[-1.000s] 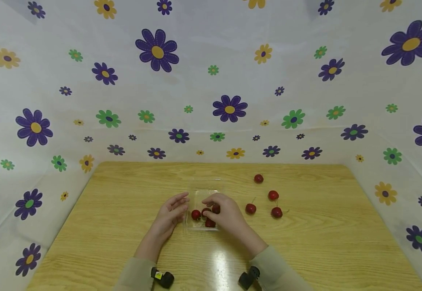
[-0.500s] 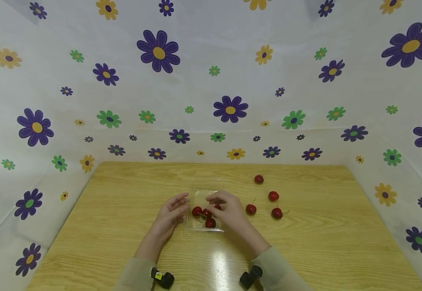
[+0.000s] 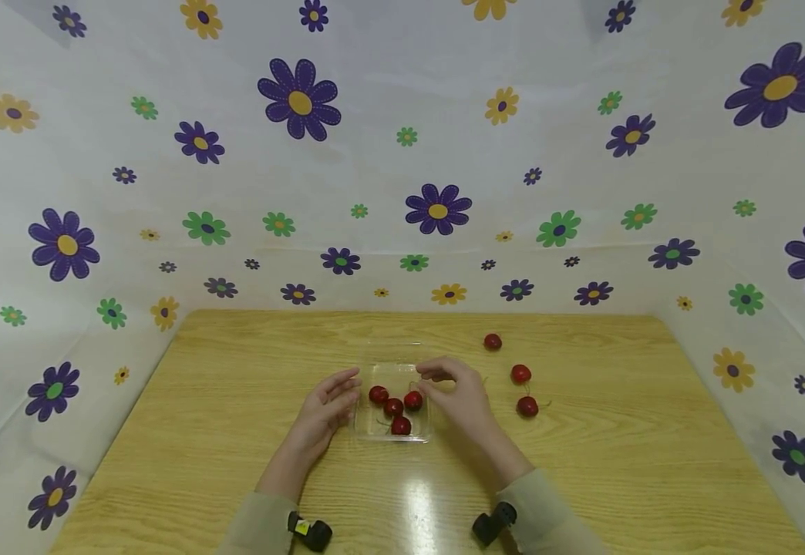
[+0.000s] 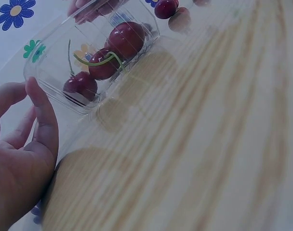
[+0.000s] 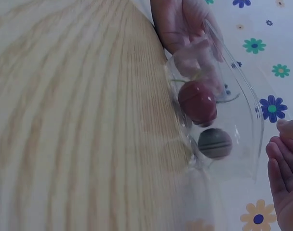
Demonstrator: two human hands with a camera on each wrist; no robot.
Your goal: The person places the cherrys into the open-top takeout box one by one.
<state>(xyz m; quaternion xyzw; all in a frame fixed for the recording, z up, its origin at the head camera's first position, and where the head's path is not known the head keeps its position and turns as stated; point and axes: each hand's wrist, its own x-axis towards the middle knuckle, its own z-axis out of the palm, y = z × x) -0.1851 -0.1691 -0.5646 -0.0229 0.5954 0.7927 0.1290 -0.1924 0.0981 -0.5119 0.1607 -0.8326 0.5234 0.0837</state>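
Note:
A clear plastic box stands on the wooden table, with several dark red cherries inside, some with green stems. Against the box's left side, my left hand rests with fingers loosely bent; in the left wrist view a fingertip of this hand lies right at the box's corner. My right hand hovers by the right wall of the box, its fingers extended and holding nothing. In the right wrist view those fingers are apart from the box rim.
Right of the box lie more loose cherries, one at the back and two closer in, including a stemmed cherry. Another is hidden behind my right hand, with only its stem showing. A flower-printed cloth walls the table's back and sides.
From above the cherries in the box, my right hand has drawn back rightward to its right wall. Cherries in the box have shifted slightly. The left hand has stayed in place.

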